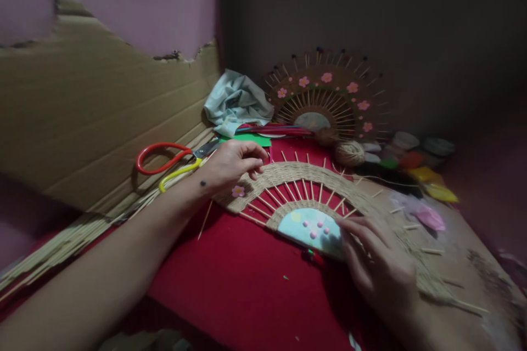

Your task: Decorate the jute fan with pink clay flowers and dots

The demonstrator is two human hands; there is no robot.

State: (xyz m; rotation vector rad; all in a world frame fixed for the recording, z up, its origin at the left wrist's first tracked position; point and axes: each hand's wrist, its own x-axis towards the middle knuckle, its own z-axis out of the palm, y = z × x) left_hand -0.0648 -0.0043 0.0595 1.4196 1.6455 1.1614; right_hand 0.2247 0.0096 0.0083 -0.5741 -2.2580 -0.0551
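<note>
A woven straw fan (284, 174) with thin sticks fanning out lies on the red cloth. At its base is a light blue half-round patch (297, 226) bearing several small pink balls (320, 225), spaced apart. One pink flower (237, 191) sits on the woven band at the left. My left hand (234, 164) hovers over the fan's left end, fingers loosely bent and apart, with nothing seen in them. My right hand (381, 269) is at the right edge of the blue patch, fingertips drawn together; what they hold, if anything, is hidden.
Scissors (164, 159) with red and yellow handles lie by cardboard (102, 104) and straw sticks (74, 255). Behind stand a finished-looking flowered fan (337, 79), a crumpled cloth (239, 100) and a twine ball (349, 152). Pink clay (430, 218) and a yellow packet (438, 189) lie right.
</note>
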